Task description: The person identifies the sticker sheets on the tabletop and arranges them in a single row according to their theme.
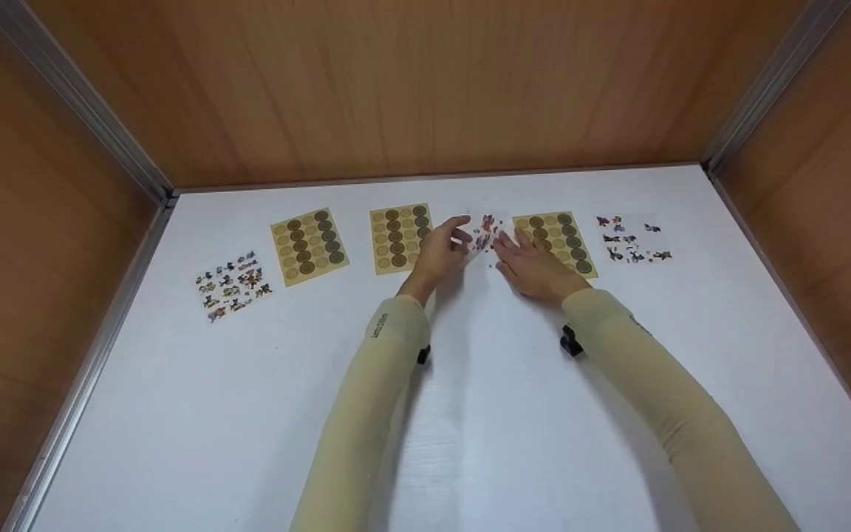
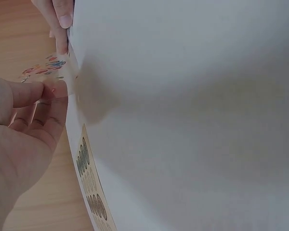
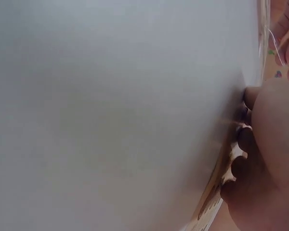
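Between the two hands is a clear sheet of small colourful stickers [image 1: 486, 230]. My left hand [image 1: 436, 255] pinches its near-left edge between thumb and fingers, and in the left wrist view that edge is raised off the table. My right hand [image 1: 540, 267] lies palm down with its fingers extended, fingertips at the sheet's right edge. Part of this hand covers a tan card of round coin-like stickers [image 1: 575, 244]. In the right wrist view, the fingers [image 3: 245, 139] rest low against the surface. Just left of my left hand lies another tan card [image 1: 383, 240], partly covered.
A third tan card [image 1: 309, 247] lies further left on the white table [image 1: 248, 414]. Clear sticker sheets lie at the far left [image 1: 232, 287] and far right [image 1: 632, 239]. Wooden panels [image 1: 425, 89] with metal corner strips enclose the back and sides.
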